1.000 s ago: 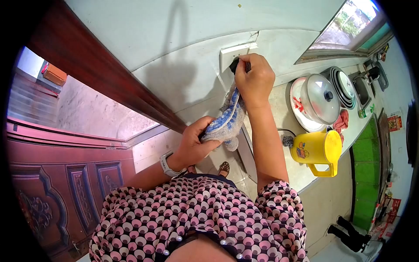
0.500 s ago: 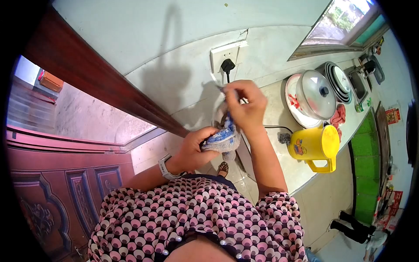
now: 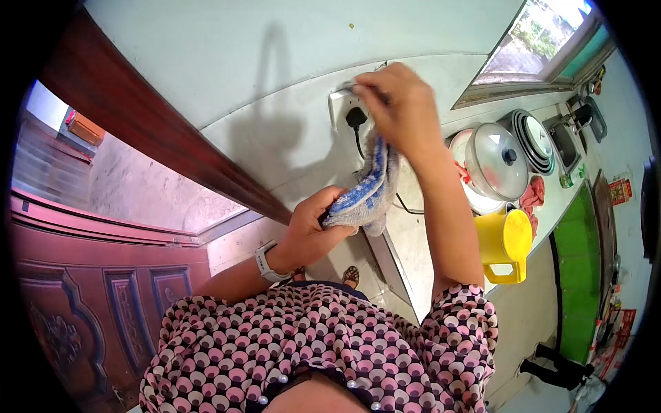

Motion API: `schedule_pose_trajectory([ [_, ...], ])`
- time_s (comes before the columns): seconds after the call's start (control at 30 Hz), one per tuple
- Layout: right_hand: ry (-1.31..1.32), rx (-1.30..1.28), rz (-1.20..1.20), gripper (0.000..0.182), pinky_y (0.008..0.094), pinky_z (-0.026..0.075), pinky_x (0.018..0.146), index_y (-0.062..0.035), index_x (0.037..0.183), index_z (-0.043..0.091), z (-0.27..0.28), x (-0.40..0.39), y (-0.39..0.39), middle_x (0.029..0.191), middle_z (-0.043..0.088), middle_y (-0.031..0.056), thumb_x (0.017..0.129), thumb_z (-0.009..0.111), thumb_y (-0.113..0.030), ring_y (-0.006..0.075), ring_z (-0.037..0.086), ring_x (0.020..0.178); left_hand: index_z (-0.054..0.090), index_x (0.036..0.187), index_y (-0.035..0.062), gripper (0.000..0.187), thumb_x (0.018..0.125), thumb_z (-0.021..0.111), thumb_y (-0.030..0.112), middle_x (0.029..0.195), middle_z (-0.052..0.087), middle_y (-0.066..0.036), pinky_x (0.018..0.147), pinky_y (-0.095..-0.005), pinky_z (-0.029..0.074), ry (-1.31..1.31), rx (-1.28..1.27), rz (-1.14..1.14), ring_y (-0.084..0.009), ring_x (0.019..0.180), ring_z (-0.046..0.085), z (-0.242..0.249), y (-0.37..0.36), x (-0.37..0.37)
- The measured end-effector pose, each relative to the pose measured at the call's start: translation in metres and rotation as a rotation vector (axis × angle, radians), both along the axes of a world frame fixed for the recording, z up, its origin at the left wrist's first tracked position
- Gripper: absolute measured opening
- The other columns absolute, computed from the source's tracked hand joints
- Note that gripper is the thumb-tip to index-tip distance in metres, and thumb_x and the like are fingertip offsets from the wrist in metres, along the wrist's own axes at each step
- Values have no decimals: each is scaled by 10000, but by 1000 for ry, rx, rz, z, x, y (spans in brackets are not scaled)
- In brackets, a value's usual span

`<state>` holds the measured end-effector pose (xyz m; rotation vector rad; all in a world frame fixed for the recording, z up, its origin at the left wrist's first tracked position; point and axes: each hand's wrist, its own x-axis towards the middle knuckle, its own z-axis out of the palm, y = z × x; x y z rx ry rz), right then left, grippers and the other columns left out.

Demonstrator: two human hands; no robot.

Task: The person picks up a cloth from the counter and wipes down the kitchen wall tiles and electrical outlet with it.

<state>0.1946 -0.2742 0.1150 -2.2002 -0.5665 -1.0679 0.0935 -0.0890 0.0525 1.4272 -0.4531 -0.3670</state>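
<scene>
A grey and blue cloth is stretched between my two hands in front of the wall. My left hand, with a pale watch on its wrist, is closed around the cloth's lower end. Higher up, my right hand is closed on the upper part, a little blurred, with a greyish end showing at the fingertips. Just behind it is a wall socket with a black plug in it. The plug's cord runs down behind the cloth.
On the counter to the right stand a yellow jug, a lidded pan, stacked basins and a red cloth. A dark wooden door frame rises at left. Another person's dark-clothed legs show at lower right.
My right hand has moved up toward the socket, drawing the cloth out longer and straighter. My left hand has stayed nearly in place.
</scene>
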Motion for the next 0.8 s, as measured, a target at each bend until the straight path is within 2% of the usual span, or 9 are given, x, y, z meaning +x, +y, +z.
schedule_pose_trajectory([
  [0.1,106,-358,-27,76,373,481,583,-60,806,642,3,4,26,760,569,118,737,624,-86,304,584,649,537,1034,-5,297,751,623,-28,863,562,-6,706,-206,426,-18,43,7,-44,788,512,-1,-1,0],
  [0.2,160,-352,-78,84,387,481,578,-48,791,641,2,8,27,759,574,133,721,623,-91,314,574,622,501,1090,-11,327,779,597,-45,978,597,-41,770,-228,441,-28,57,-53,-72,882,556,-9,2,5],
  [0.3,68,-221,-82,88,387,485,580,-15,752,636,2,18,-2,724,599,154,695,628,-81,330,583,612,504,1087,-6,324,779,598,-38,976,597,-43,768,-225,440,-43,63,-51,-74,881,559,-6,1,6],
  [0.37,255,-120,-212,93,382,491,601,11,707,629,9,22,-18,679,617,169,678,620,-77,338,597,616,532,1031,-10,281,762,612,-18,854,556,-2,665,-205,418,-56,-6,-4,-44,744,505,3,-3,5],
  [0.47,334,-71,-209,97,371,496,622,15,699,634,16,26,-22,666,619,188,670,614,-75,337,612,635,531,1033,-10,287,760,620,-8,853,554,-3,673,-206,414,5,-63,-12,-46,754,499,12,-6,6],
  [0.6,327,-87,-112,95,370,500,635,5,715,649,11,20,11,690,616,201,674,601,-67,336,615,643,530,1042,-13,302,755,626,-7,865,559,-11,687,-212,418,-63,51,-2,-56,772,506,19,1,4],
  [0.67,279,-92,-109,97,374,499,636,-12,731,653,-1,14,35,728,619,195,681,581,-52,341,614,679,513,1070,-9,338,752,622,-41,964,595,-51,770,-237,441,-142,99,-40,-89,870,560,13,7,3],
  [0.73,227,-126,-143,105,375,499,635,-19,741,658,-3,9,42,745,619,196,681,577,-48,348,612,693,520,1068,-15,335,749,623,-31,923,586,-36,743,-228,435,-136,54,-12,-79,834,543,12,6,-1],
  [0.8,332,-129,-96,97,355,505,628,-23,760,660,-4,5,43,764,630,178,691,608,-66,316,625,687,528,1065,-20,333,746,624,-20,882,578,-21,716,-220,429,-124,13,18,-69,798,526,13,7,-5],
])
